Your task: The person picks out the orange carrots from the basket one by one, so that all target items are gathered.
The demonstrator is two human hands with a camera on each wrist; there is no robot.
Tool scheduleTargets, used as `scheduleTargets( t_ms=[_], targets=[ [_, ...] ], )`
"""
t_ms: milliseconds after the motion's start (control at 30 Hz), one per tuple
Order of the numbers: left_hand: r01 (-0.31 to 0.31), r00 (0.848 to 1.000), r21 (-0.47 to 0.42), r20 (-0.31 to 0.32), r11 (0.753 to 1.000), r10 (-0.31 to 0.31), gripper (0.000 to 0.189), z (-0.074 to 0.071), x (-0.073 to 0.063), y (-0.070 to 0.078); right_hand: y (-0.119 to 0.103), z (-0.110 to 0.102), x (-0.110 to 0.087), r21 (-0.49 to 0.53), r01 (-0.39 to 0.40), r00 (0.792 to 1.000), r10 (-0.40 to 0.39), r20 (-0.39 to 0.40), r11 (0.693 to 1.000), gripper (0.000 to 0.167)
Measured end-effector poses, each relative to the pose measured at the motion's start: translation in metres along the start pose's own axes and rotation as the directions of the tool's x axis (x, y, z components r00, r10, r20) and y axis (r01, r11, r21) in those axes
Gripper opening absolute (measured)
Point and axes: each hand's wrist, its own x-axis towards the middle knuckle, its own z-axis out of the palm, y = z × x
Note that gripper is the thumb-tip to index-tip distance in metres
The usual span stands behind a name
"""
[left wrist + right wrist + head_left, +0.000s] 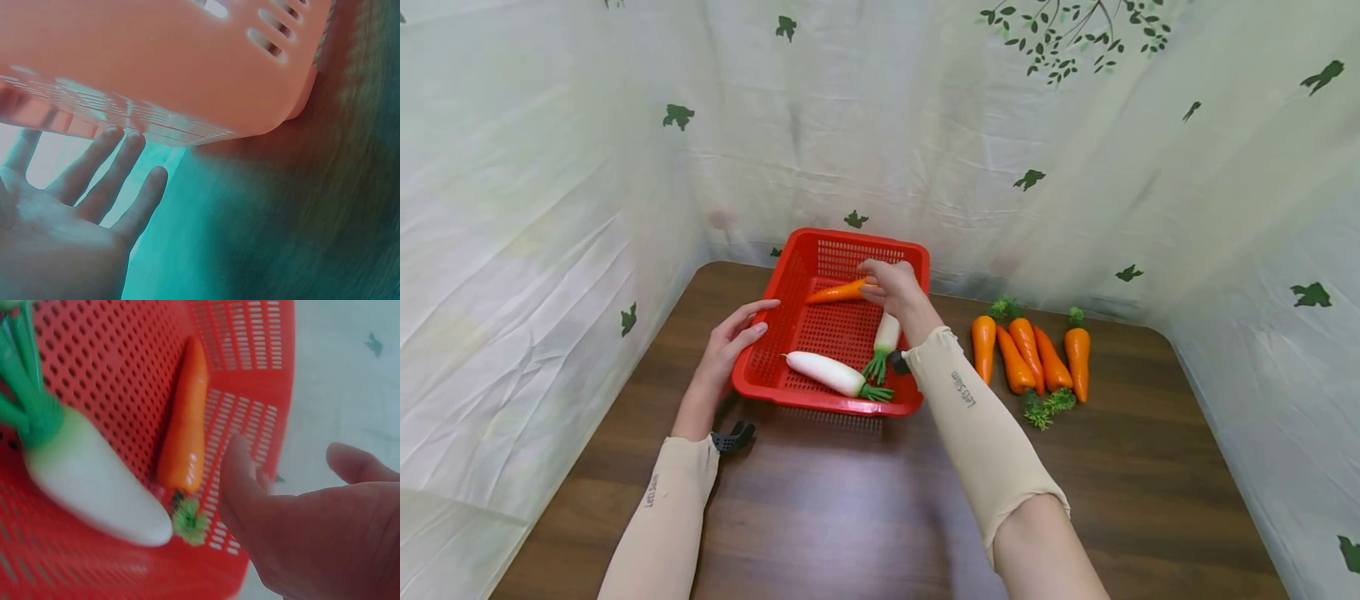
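A red plastic basket (pixel 742 377) holds an orange carrot (pixel 835 293) near its back and two white radishes with green stalks, one radish (pixel 826 372) along the front and another radish (pixel 888 333) at the right. At the basket's left side is my left hand (pixel 724 343), fingers extended; in the left wrist view the fingertips (pixel 134 140) meet or nearly meet the slotted wall. My right hand (pixel 901 293) hovers over the basket's back right part, partly covering the carrot. In the right wrist view, its loosely bent fingers hold nothing, beside the carrot's leafy end (pixel 190 520).
Several carrots (pixel 1021 354) lie grouped on the brown wooden table (pixel 842 508), right of the basket. A pale curtain (pixel 887 125) with green leaf prints rises behind and along both sides of the table.
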Motion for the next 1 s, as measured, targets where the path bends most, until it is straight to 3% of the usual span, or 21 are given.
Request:
scheduleTargets(
  t_ms=[400,567,800,1000],
  targets=[
    [-0.014,1.0,0.001,0.01,1.0,0.014,0.048,0.0,0.001,0.0,0.013,0.016,0.018,0.209,-0.148,0.989,0.148,0.016,0.967,0.054],
    [-0.012,1.0,-0.002,0.003,1.0,0.012,0.047,-0.001,0.001,0.001,0.014,0.018,0.02,0.254,-0.173,0.984,0.176,0.014,0.952,0.065],
    [-0.013,1.0,-0.01,0.011,1.0,0.014,0.046,-0.003,0.001,0.002,0.019,0.02,0.022,0.283,-0.17,0.984,0.176,0.006,0.944,0.054],
    [-0.014,1.0,-0.011,0.01,1.0,0.014,0.045,-0.001,-0.001,0.002,0.028,0.016,0.031,0.278,-0.192,0.979,0.204,-0.017,0.941,0.062]
  ],
)
